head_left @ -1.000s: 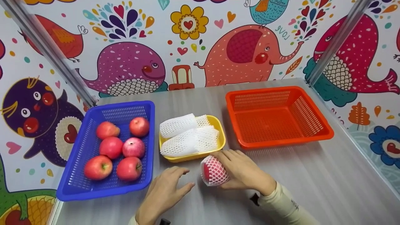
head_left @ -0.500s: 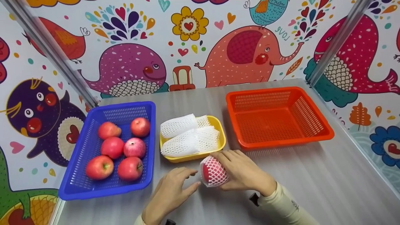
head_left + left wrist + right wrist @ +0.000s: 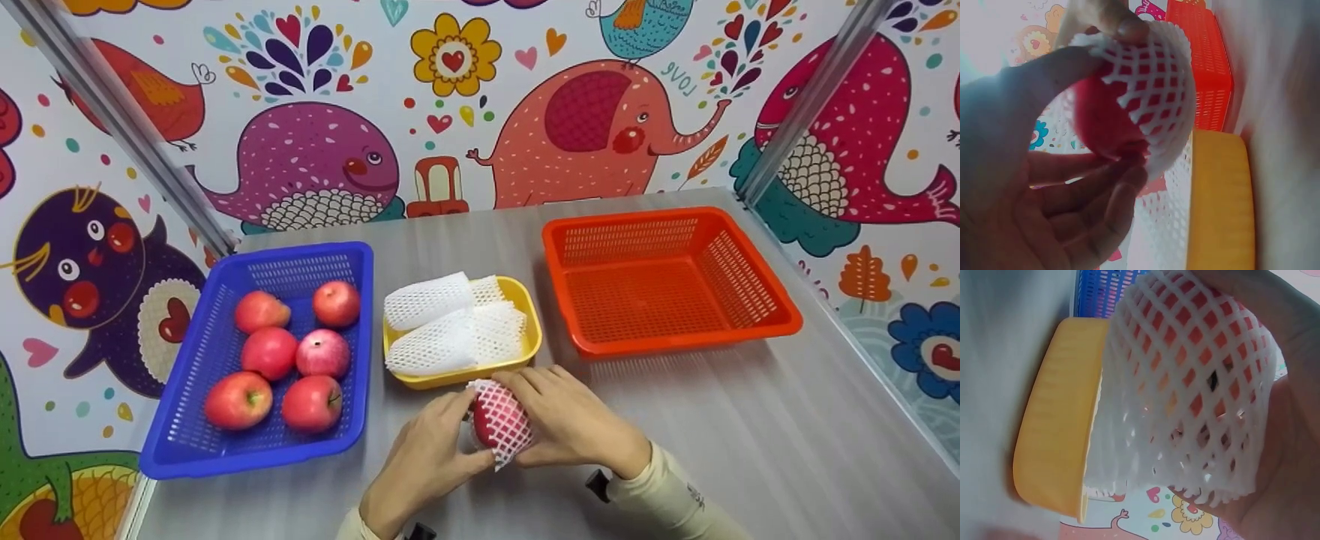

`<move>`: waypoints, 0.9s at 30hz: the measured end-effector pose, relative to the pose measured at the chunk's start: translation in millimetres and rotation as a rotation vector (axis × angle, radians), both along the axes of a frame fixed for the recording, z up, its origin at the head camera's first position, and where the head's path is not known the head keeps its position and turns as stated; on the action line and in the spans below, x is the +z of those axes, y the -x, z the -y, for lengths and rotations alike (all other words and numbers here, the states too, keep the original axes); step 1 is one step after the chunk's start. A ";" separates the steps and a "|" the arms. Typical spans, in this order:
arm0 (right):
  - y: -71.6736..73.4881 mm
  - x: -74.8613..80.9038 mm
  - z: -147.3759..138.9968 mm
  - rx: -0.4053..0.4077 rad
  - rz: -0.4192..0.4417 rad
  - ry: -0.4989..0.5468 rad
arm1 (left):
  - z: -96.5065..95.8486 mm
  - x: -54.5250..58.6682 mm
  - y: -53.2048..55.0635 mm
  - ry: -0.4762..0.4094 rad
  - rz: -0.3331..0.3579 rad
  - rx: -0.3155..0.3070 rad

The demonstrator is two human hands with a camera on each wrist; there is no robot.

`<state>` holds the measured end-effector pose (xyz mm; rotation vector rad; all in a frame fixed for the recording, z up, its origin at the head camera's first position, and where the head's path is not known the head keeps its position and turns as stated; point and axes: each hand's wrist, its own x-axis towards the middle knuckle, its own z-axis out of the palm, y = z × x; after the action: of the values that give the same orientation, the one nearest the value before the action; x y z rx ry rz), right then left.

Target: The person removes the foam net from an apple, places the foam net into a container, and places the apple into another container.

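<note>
A red apple point(image 3: 484, 421) sits partly inside a white foam net point(image 3: 508, 417), between the two hands over the near middle of the table. My right hand point(image 3: 576, 421) grips the netted apple from the right side. From the left, my left hand point(image 3: 426, 454) pinches the net's open edge, thumb and fingertips against the apple. In the left wrist view the bare side of the apple point(image 3: 1103, 118) faces the left palm. The right wrist view shows the loose end of the net point(image 3: 1207, 455) hanging past the apple.
A blue basket point(image 3: 358, 360) with several bare apples stands on the left. Just beyond the hands is a yellow tray point(image 3: 534, 326) of white foam nets point(image 3: 450, 337). An orange-red basket point(image 3: 675, 341) stands at right back. Patterned walls point(image 3: 450, 120) enclose the table.
My left hand has moved right and now takes hold of the net and apple. The right hand has shifted slightly left and turned the netted apple.
</note>
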<state>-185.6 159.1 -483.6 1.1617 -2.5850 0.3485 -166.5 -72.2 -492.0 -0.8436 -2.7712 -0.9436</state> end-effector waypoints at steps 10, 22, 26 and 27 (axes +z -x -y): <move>-8.8 -8.0 6.4 0.075 0.002 0.013 | 0.6 -4.6 3.1 0.016 0.013 -0.076; -13.2 -4.7 -4.5 0.069 0.006 0.024 | 2.6 -5.2 1.9 0.000 -0.024 -0.061; -12.3 -1.1 -13.0 0.082 0.019 0.039 | 5.1 -5.2 2.6 -0.003 -0.019 -0.049; -11.9 -0.1 -15.7 0.086 0.019 0.045 | 5.6 -5.2 2.8 -0.002 -0.020 -0.046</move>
<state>-173.7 174.8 -483.7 1.2628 -2.5350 0.4364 -169.4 -77.8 -497.2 -0.9155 -2.7447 -0.9395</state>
